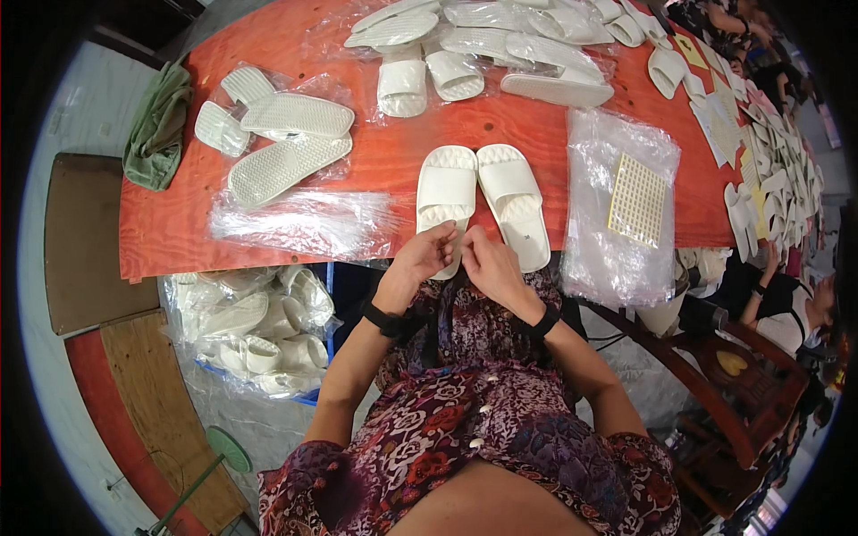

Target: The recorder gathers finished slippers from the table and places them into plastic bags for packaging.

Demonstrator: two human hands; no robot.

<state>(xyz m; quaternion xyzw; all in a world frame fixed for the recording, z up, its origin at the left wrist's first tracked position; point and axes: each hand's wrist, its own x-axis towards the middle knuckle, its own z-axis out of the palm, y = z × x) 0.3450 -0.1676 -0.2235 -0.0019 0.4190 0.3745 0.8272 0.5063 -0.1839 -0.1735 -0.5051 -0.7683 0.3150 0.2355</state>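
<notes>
A pair of white slippers lies side by side at the table's near edge, toes pointing away from me. My left hand [427,254] is over the heel of the left slipper [449,177], its fingers curled in toward the thumb. Close beside it, my right hand [490,264] has its fingertips drawn together at that same heel. Anything small between the fingers of either hand is too hidden to name. On the right slipper [511,175], a small dark mark shows at the heel. The left slipper's heel is partly covered by my hands.
Clear plastic bags [617,259] lie right, under a yellowish sticker sheet [636,200]. Thin clear strips [304,221] and bagged slippers [290,165] are left; more slippers [474,40] line the back. Below left stands a blue crate [308,396] of slippers. People sit far right.
</notes>
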